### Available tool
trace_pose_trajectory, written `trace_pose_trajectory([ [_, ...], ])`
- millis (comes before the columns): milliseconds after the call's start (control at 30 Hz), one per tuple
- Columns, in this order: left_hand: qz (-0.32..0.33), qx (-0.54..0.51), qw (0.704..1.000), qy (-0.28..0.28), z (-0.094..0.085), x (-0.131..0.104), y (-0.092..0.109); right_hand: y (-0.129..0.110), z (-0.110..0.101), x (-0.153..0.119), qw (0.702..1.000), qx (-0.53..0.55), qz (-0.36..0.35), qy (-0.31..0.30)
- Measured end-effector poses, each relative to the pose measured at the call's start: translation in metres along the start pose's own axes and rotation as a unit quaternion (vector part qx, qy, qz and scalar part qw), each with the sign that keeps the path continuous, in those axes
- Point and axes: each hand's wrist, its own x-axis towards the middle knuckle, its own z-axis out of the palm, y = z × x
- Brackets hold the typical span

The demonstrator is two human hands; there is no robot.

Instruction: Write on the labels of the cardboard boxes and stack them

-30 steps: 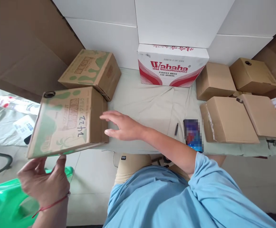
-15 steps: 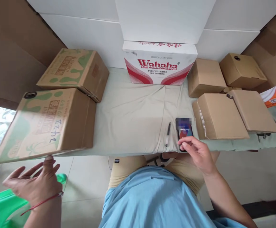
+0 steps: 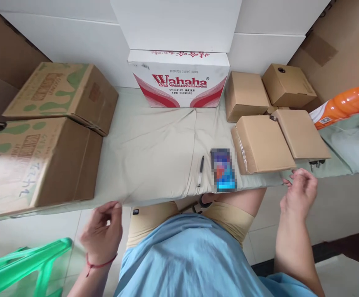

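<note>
A pale green-beige tablecloth (image 3: 148, 156) covers the table, with creases running across it. My left hand (image 3: 103, 229), wearing a red string bracelet, is closed in a pinch at the cloth's front edge, right of the nearer printed carton. My right hand (image 3: 301, 192) is also closed at the front edge, below the small brown boxes; its fingertips meet the cloth there, partly hidden. Between the hands, a black-and-clear pen (image 3: 200, 171) lies beside a phone (image 3: 223, 170) whose screen is blurred out.
At left stand two printed cartons (image 3: 83, 165). A white-and-red Wahaha box (image 3: 179, 84) is at the back. Several plain brown boxes (image 3: 264, 142) stand at right, beside an orange bottle (image 3: 346, 105). A green plastic stool (image 3: 27, 262) is on the floor at lower left.
My left hand has moved right from under the carton and its spread fingers have closed. My right hand has left the phone and moved right. The view has shifted right.
</note>
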Motion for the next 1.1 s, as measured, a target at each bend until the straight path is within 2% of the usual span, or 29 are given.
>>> trace_pose_trajectory([
  [100, 0.144, -0.018, 0.988, -0.054, 0.014, 0.006, 0.037, 0.013, 0.010, 0.010, 1.000, -0.007, 0.025, -0.007],
  [200, 0.196, -0.058, 0.970, -0.131, 0.031, 0.012, 0.068, 0.019, 0.021, 0.011, 0.999, -0.008, 0.021, -0.035],
  [367, 0.207, -0.083, 0.945, -0.238, 0.063, 0.003, 0.103, 0.018, 0.026, 0.007, 0.997, 0.023, 0.044, -0.056],
  [567, 0.232, -0.154, 0.888, -0.366, 0.095, -0.023, 0.139, 0.013, 0.008, 0.004, 0.993, -0.029, 0.081, -0.086],
  [633, 0.203, -0.163, 0.870, -0.418, 0.108, -0.030, 0.152, 0.011, 0.003, 0.005, 0.989, -0.028, 0.107, -0.102],
  [733, 0.116, -0.154, 0.853, -0.485, 0.128, -0.036, 0.168, 0.008, -0.001, 0.007, 0.978, -0.015, 0.153, -0.139],
  [867, 0.081, -0.152, 0.848, -0.501, 0.143, -0.035, 0.176, 0.008, -0.004, 0.009, 0.965, -0.002, 0.208, -0.163],
  [967, 0.071, -0.165, 0.871, -0.457, 0.140, -0.034, 0.178, 0.011, -0.011, 0.009, 0.964, -0.003, 0.202, -0.171],
  [1033, 0.097, -0.210, 0.878, -0.419, 0.137, -0.034, 0.185, 0.012, -0.017, 0.007, 0.966, -0.010, 0.182, -0.182],
  [1100, 0.156, -0.272, 0.853, -0.417, 0.139, -0.036, 0.198, 0.010, -0.025, 0.002, 0.967, -0.018, 0.168, -0.191],
])
